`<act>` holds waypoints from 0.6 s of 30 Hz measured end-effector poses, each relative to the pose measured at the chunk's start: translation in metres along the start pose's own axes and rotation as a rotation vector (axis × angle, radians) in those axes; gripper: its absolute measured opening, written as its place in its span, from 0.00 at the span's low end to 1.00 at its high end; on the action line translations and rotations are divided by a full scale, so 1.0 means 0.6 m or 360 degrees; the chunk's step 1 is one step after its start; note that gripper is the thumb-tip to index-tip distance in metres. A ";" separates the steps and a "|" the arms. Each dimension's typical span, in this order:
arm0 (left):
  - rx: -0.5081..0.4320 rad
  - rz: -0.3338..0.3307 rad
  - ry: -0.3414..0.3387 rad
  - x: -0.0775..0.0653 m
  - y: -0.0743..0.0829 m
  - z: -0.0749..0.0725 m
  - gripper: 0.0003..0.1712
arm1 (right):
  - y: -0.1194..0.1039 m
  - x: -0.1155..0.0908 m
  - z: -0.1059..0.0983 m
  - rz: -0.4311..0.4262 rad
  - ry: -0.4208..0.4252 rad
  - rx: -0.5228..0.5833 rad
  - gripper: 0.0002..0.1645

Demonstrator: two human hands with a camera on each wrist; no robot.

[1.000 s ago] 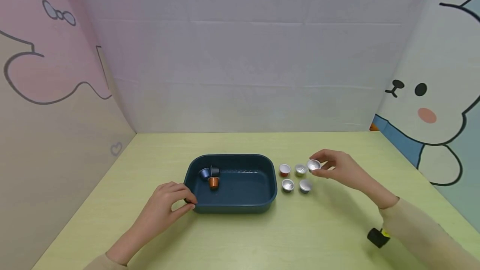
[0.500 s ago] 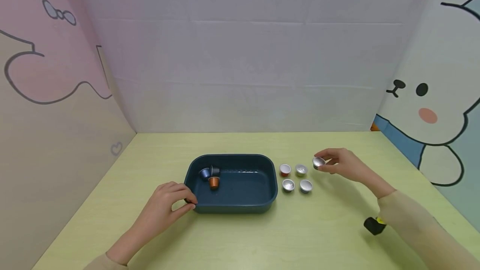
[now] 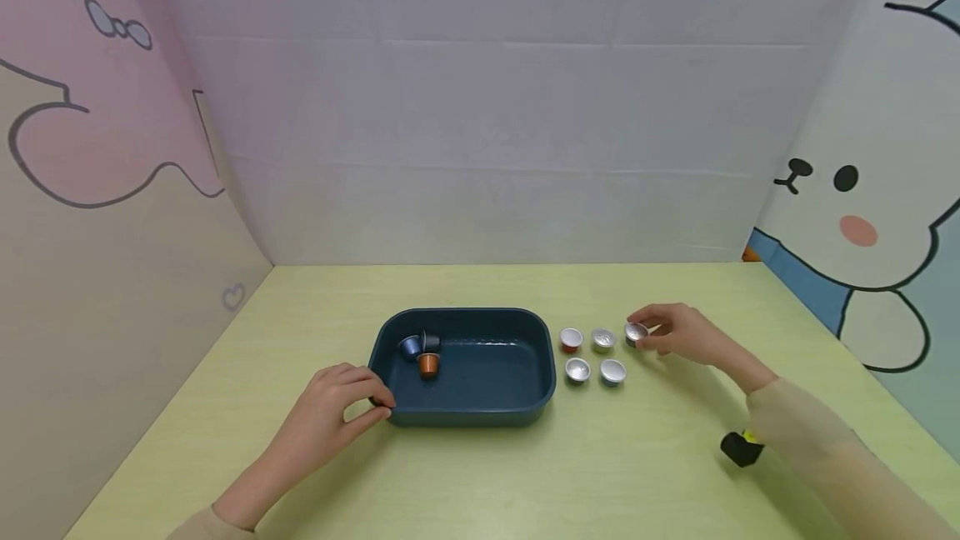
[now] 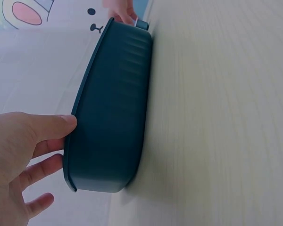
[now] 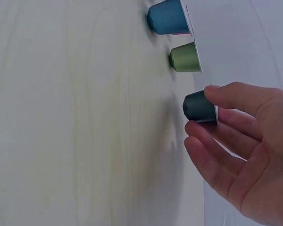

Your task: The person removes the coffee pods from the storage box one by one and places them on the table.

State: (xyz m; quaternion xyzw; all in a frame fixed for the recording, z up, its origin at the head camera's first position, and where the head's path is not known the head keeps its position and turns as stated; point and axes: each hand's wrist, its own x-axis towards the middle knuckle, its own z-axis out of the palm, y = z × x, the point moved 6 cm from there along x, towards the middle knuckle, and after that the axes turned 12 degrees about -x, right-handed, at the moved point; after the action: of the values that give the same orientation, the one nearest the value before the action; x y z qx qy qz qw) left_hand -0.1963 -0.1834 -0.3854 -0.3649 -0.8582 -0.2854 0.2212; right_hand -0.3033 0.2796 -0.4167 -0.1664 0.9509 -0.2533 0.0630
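Observation:
My left hand (image 3: 333, 407) pinches the near left rim of a dark blue-green rectangular tray (image 3: 480, 417); in the left wrist view the thumb lies on the outside of the rim. Inside the tray's left part lie a blue coffee capsule (image 3: 409, 347), a black one and an orange capsule (image 3: 428, 366). To the right of the tray, my right hand (image 3: 686, 336) pinches a dark green coffee capsule (image 5: 199, 106) between thumb and fingers, foil side up, close over the table. Left of it several capsules stand foil up, among them a red capsule (image 3: 571, 341) and a green capsule (image 5: 185, 58).
The pale yellow-green table (image 3: 480, 490) meets a white back wall (image 3: 480, 148). Printed cartoon panels stand at left and right. A black object (image 3: 741, 449) with a yellow part hangs by the right sleeve.
My right hand has carried its capsule a little right of the others, then lowered it toward the table. The left hand and the tray stay where they were.

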 end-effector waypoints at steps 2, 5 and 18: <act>-0.0001 0.0004 0.0001 0.000 0.000 0.000 0.16 | 0.003 0.001 0.004 0.0007 -0.0011 0.0004 0.27; 0.0002 0.0006 0.0002 -0.001 0.000 0.000 0.16 | 0.003 0.000 0.007 -0.0004 -0.0019 0.0006 0.27; 0.0008 -0.0012 -0.0006 0.000 0.000 -0.001 0.16 | 0.011 -0.002 0.009 0.0034 -0.0019 -0.0001 0.25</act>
State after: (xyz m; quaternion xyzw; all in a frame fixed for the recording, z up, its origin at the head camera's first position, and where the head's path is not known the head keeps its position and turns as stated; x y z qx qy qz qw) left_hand -0.1960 -0.1836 -0.3848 -0.3616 -0.8607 -0.2835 0.2193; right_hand -0.3029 0.2826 -0.4247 -0.1578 0.9523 -0.2514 0.0712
